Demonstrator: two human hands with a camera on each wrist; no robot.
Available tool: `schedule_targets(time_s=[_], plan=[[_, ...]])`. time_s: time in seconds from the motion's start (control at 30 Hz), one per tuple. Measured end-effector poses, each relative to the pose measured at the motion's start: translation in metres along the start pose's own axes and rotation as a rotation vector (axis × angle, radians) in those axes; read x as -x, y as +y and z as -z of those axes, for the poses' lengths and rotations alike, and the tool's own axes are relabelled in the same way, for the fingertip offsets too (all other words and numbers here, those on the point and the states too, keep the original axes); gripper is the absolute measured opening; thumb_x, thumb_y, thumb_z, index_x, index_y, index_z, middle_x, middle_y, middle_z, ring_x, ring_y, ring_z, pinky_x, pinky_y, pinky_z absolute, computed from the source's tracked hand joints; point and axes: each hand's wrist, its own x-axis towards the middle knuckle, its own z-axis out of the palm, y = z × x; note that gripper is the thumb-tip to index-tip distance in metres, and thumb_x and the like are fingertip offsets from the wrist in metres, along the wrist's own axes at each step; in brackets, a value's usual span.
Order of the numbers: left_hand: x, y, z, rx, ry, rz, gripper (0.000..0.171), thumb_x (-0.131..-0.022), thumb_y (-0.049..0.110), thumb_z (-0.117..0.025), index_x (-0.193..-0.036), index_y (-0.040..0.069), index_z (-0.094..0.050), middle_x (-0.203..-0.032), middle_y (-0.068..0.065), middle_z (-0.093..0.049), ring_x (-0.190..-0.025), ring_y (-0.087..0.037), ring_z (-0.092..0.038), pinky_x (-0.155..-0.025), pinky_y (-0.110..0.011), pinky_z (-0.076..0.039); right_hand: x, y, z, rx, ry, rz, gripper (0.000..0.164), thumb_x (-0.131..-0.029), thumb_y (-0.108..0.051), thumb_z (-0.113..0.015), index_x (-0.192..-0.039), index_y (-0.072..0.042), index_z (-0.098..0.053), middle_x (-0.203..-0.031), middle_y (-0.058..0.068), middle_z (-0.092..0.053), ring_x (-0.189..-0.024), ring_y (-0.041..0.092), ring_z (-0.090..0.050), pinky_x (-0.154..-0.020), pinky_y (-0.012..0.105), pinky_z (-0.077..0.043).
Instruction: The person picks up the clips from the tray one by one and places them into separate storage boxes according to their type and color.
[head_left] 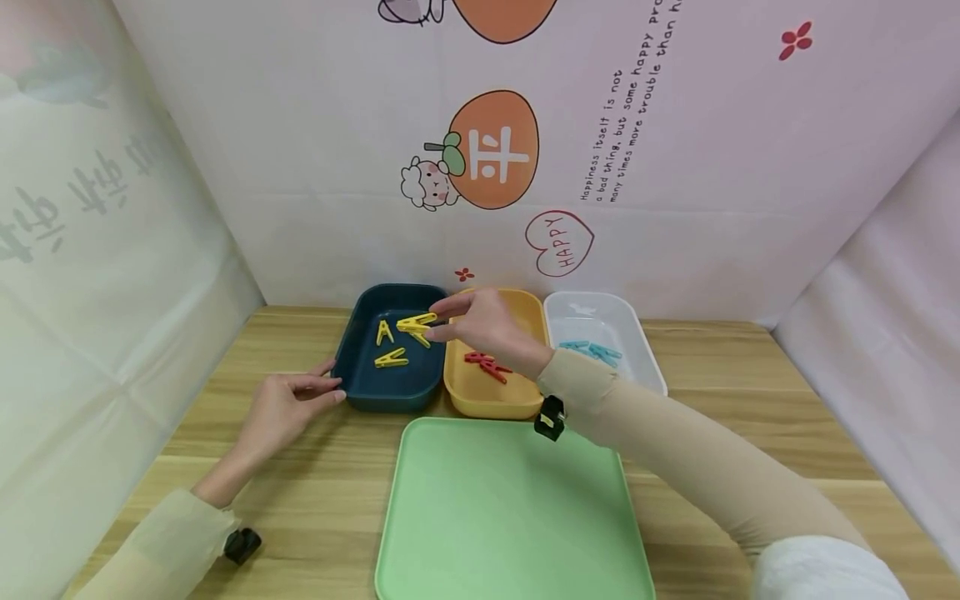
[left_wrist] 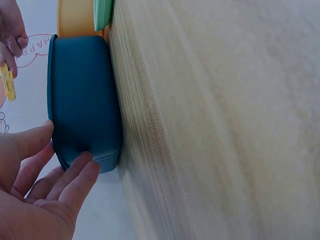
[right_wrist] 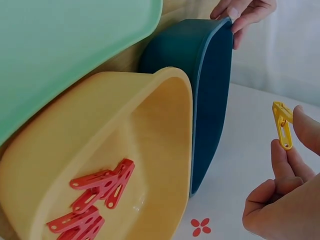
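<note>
My right hand (head_left: 487,325) pinches a yellow clothespin (right_wrist: 283,125) between thumb and fingertips, held up above the dark blue box (head_left: 393,392). More yellow clothespins (head_left: 391,358) lie inside that box. At the box's near left corner, my left hand (head_left: 281,412) holds the rim; in the left wrist view its thumb (left_wrist: 37,139) is at the rim and its fingertips (left_wrist: 82,172) touch the outer wall. The right wrist view shows the pinched clothespin apart from the boxes.
Beside the blue box stand a yellow box (head_left: 491,408) with red clothespins (head_left: 491,367) and a white box (head_left: 648,367) with light blue clothespins (head_left: 600,352). A light green tray (head_left: 513,508) lies in front on the wooden table (head_left: 330,500). A printed cloth (head_left: 330,167) hangs behind.
</note>
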Motion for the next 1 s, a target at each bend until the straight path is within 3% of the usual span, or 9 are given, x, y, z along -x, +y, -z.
schedule_targets(time_s=[0.33, 0.57, 1.0], plan=[[-0.001, -0.003, 0.0, 0.006, 0.0, -0.004, 0.023, -0.094, 0.008, -0.082, -0.113, -0.005, -0.079, -0.14, -0.017, -0.064, -0.125, -0.035, -0.065, -0.082, -0.009, -0.052, -0.019, -0.001, -0.018, 0.001, -0.001, 0.0, 0.035, -0.086, -0.019, -0.091, -0.119, -0.01, -0.081, -0.107, 0.001, -0.078, -0.108, 0.022, -0.066, -0.09, 0.033, -0.059], [-0.001, -0.001, 0.0, 0.004, -0.001, -0.006, 0.023, -0.095, 0.008, -0.081, -0.114, -0.005, -0.079, -0.14, -0.018, -0.064, -0.125, -0.035, -0.065, -0.082, -0.009, -0.052, -0.024, -0.002, -0.031, 0.014, -0.004, -0.006, 0.033, -0.086, -0.019, -0.091, -0.115, -0.009, -0.082, -0.107, 0.003, -0.078, -0.097, 0.02, -0.067, -0.079, 0.027, -0.06], [-0.001, -0.001, 0.0, -0.009, -0.004, -0.012, 0.023, -0.095, 0.008, -0.082, -0.113, -0.005, -0.079, -0.139, -0.017, -0.064, -0.125, -0.035, -0.065, -0.082, -0.009, -0.052, -0.026, 0.003, -0.054, 0.006, -0.018, 0.017, 0.028, -0.085, -0.013, -0.091, -0.111, -0.006, -0.082, -0.103, 0.006, -0.078, -0.09, 0.018, -0.069, -0.079, 0.026, -0.06]])
